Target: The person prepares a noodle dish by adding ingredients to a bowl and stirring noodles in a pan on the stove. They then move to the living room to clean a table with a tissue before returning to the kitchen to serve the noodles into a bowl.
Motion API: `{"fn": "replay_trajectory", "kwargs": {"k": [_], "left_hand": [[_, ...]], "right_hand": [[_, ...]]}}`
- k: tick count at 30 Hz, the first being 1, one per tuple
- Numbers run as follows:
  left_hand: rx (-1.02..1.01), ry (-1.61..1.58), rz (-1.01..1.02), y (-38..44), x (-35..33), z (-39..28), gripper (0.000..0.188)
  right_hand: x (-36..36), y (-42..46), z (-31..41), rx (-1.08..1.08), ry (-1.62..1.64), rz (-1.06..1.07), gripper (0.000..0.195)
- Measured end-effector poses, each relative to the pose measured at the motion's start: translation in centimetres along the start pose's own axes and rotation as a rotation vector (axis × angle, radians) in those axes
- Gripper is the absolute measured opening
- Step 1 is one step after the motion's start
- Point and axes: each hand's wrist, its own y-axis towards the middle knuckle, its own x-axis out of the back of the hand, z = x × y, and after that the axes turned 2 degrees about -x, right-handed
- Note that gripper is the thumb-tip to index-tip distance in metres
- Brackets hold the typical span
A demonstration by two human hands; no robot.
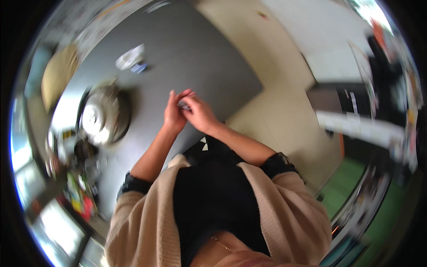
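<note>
My left hand point(174, 115) and my right hand point(201, 115) meet over the near part of a dark grey table point(186, 56). Between them is a small, crumpled-looking grey thing point(183, 105), partly covered by my fingers and too blurred to name. The fingers of my right hand curl over it, while my left hand cups it from the other side. A white crumpled packet or tissue point(130, 57) with a blue part point(139, 68) lies farther off on the table.
A shiny metal pot with a lid point(103, 115) stands at the table's left. Past it are several blurred containers and colourful packets point(80, 193). A tan cushion point(60, 76) is beyond the left edge. Pale floor point(267, 123) and a cluttered shelf unit point(360, 126) lie to the right.
</note>
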Motion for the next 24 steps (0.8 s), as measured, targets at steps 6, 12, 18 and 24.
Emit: {"fn": "replay_trajectory", "kwargs": {"k": [6, 12, 18, 24], "left_hand": [[0.127, 0.545, 0.355, 2.2, -9.0, 10.2, 0.039], [0.111, 1.194, 0.742, 4.4, -19.2, 24.6, 0.028], [0.338, 1.302, 1.065, 3.8, -28.8, 39.8, 0.015], [0.758, 1.246, 1.277, 1.2, -35.4, 53.4, 0.013]], "right_hand": [[11.7, -6.7, -6.8, -0.193, 0.157, -0.345, 0.023], [23.5, -19.0, -13.7, -0.202, 0.057, -0.799, 0.022], [34.3, -32.0, -15.8, -0.541, 0.202, -1.049, 0.022], [39.5, -41.9, -16.8, -0.486, 0.874, -1.406, 0.021]]}}
